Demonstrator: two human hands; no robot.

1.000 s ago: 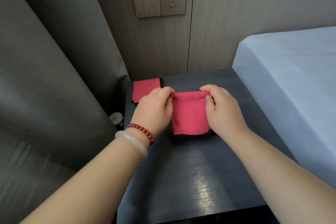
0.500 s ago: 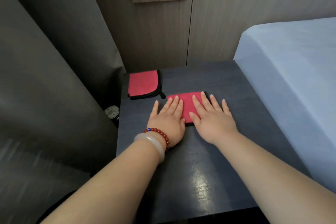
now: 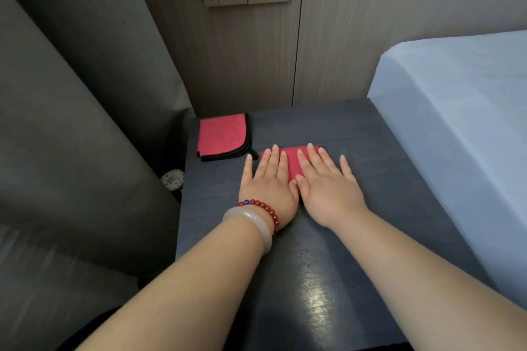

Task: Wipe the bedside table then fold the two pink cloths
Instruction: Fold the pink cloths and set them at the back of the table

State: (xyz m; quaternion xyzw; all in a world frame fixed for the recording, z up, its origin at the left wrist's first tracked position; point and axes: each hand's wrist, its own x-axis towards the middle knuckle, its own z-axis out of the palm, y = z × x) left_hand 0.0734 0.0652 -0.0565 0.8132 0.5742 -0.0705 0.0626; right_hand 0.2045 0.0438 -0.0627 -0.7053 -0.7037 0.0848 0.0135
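Curtain [image 3: 71, 122], grey, fills the left of my view, and a small round object [image 3: 172, 179] that I cannot identify sits low beside the bedside table [image 3: 356, 236]. I find the first pink cloth [image 3: 222, 135] folded, black-edged and untouched on the table's back left corner. Just right of it the left hand [image 3: 268, 188] lies flat, fingers straight and spread, pressing the left part of the second pink cloth [image 3: 291, 164]. A bead bracelet [image 3: 263, 209] and a pale bangle [image 3: 251, 224] sit on that wrist. The right hand [image 3: 328, 189] lies flat beside it, fingers straight, pressing the cloth's right part. This cloth lies near the table's middle, mostly covered. A pale blue bed [image 3: 456, 122] stands against the table's right side.
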